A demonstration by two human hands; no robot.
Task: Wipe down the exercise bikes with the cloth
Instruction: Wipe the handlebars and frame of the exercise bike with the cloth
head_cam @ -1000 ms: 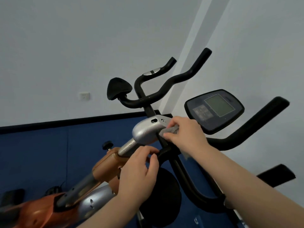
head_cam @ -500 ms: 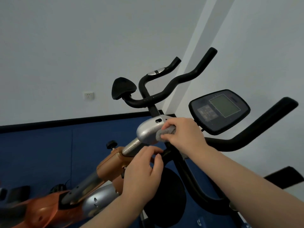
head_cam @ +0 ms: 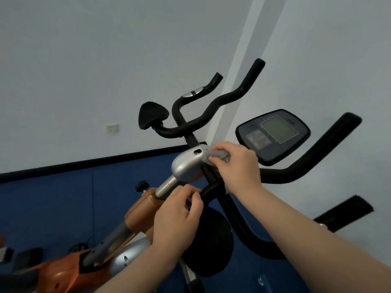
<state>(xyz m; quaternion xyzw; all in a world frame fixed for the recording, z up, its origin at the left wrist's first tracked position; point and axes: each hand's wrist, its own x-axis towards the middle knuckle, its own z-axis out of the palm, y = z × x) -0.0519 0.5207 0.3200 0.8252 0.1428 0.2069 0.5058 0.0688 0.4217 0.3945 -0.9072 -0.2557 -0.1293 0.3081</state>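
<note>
An orange and silver exercise bike (head_cam: 139, 212) fills the lower left, with black handlebars (head_cam: 211, 115) rising above its silver stem cover (head_cam: 186, 168). My right hand (head_cam: 237, 166) presses a small grey cloth (head_cam: 220, 156) against the right end of that silver cover. My left hand (head_cam: 177, 216) grips the near black handlebar tube just below the silver post, fingers curled around it. A dark console (head_cam: 273, 134) with a grey screen sits right of my right hand.
A second set of black bars (head_cam: 313, 157) reaches to the right, with a black pad (head_cam: 342, 214) below it. A round black disc (head_cam: 209, 244) hangs under my hands. Behind are a white wall with a socket (head_cam: 112, 128) and a blue lower wall (head_cam: 53, 197).
My right hand has slid the cloth up along the silver cover's right end. My left hand stays gripped on the bar. The view has shifted slightly.
</note>
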